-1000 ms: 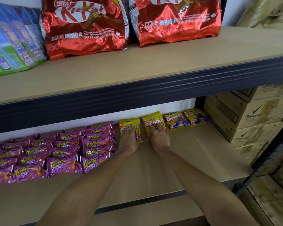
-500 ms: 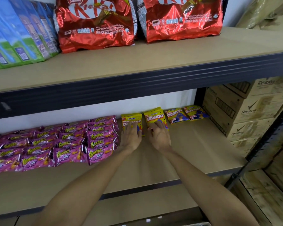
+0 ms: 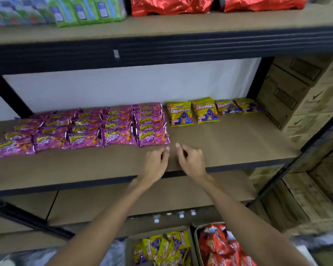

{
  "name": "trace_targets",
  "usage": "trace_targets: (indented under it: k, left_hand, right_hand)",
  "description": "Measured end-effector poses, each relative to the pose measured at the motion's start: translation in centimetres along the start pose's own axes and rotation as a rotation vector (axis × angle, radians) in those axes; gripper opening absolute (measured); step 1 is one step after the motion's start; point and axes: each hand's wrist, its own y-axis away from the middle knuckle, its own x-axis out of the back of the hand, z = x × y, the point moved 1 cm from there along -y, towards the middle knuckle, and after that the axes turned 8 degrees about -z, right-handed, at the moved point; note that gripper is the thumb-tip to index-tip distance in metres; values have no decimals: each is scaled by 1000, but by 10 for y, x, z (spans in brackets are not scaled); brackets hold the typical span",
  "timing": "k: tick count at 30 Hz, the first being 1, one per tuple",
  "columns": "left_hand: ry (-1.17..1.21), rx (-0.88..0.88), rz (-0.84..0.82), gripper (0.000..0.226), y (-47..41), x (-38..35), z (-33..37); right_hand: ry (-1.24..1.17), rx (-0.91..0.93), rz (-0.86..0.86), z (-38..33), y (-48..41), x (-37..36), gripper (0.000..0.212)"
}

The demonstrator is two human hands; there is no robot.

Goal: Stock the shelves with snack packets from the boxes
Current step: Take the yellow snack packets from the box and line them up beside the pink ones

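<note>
Nearest, under the forearms: two open cardboard boxes side by side. The yellow-pack box point(image 3: 130, 246) sits below the gap btw. the arms, crammed w/ crumpled yellow-and-purple foil packs lying every way. The red-pack box point(image 3: 196, 239) is just right of it, under the R forearm, full of glossy red-orange packs. Both are blurred, print unreadable.

Both bare forearms reach up and forward, converging. L hand point(image 3: 155, 164) and R hand point(image 3: 190, 162) hang close together but apart, backs up, over the front edge of the middle shelf point(image 3: 238, 146). Fingers on each are loosely curled, nothing in either grip and no packet touched.

The shelf is a matte tan board, smooth, w/ a dark metal front rail. Just beyond and left of the L hand lie the Cornitoz packets point(image 3: 104, 129): shiny pink pillow packs w/ yellow-green lettering, in overlapping rows running away leftward. The nearest corner pack is just past the L fingertips.

Farther back, beyond and a bit right of the R hand, the Crunchy packets point(image 3: 181, 114) sit in a row of four near the white wall, yellow foil w/ blue and red print, well apart from both hands. Can't tell whether they lie flat or lean.

Right of the R hand, past the black upright, stand stacked brown cartons point(image 3: 296, 98), corrugated, faint print.

Above both hands is the upper shelf point(image 3: 181, 25), same tan board, ribbed dark rail. On it are crinkled red foil bags point(image 3: 171, 5) and, left of those, green and blue cartons point(image 3: 88, 10), flat-sided, upright.
</note>
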Motion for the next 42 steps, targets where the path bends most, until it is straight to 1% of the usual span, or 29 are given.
trace_targets:
  k: [2,6,10,13,16,18,21,23,25,27,29,30,31,32,33,34,36,37,39,40,42]
  left_hand:
    - [45,27,-28,47,36,9,-8]
    - [39,93,-60,45,93,18,-31]
    - [67,149,-135,45,138,13,-62]
    - [94,207,-297,48,173,-3,-91]
    - [-5,260,-482,44,211,-27,-122]
    - [-54,310,-577,45,235,-46,-142]
    - [5,410,-712,49,268,-72,-164]
    - [23,456,-789,54,285,-91,-179]
    - [33,515,-834,64,298,-115,-201]
    - [60,572,-845,83,306,-145,-229]
    - [45,598,-821,96,305,-159,-237]
    - [51,618,-802,94,300,-159,-232]
    - [40,642,-808,82,296,-166,-230]
    - [25,649,-841,65,290,-172,-225]
    - [23,605,-869,50,284,-183,-224]
    - [22,574,-885,42,280,-197,-228]
    - [1,579,-898,38,271,-223,-239]
    - [-38,569,-920,39,267,-239,-250]
    - [-53,600,-934,47,262,-275,-276]
    - [-36,622,-947,48,263,-299,-294]
    - [-27,650,-976,48,263,-322,-317]
  right_hand:
    - [-34,-17,-1,-17,26,-13,42]
    - [-59,-32,-62,-43,76,-37,40]
    - [-32,-130,-162,-55,128,-64,43]
    - [-2,-220,-240,-58,170,-84,47]
    - [15,-348,-306,-53,218,-103,43]
    - [21,-437,-359,-48,252,-114,44]
    - [17,-514,-443,-44,295,-124,46]
    - [18,-564,-499,-39,311,-128,43]
    - [41,-648,-570,-28,323,-134,40]
    - [68,-732,-646,-11,333,-141,37]
    - [93,-793,-688,7,341,-151,36]
    - [113,-800,-703,17,343,-155,36]
    - [133,-796,-733,27,345,-161,36]
    - [147,-788,-777,38,347,-168,36]
    - [155,-779,-804,47,347,-174,37]
    - [151,-784,-807,61,348,-181,38]
    - [133,-799,-784,89,353,-196,40]
    - [127,-817,-791,104,359,-204,40]
    - [133,-846,-812,138,369,-223,41]
    - [146,-859,-831,159,377,-236,41]
    - [136,-870,-891,190,385,-257,44]
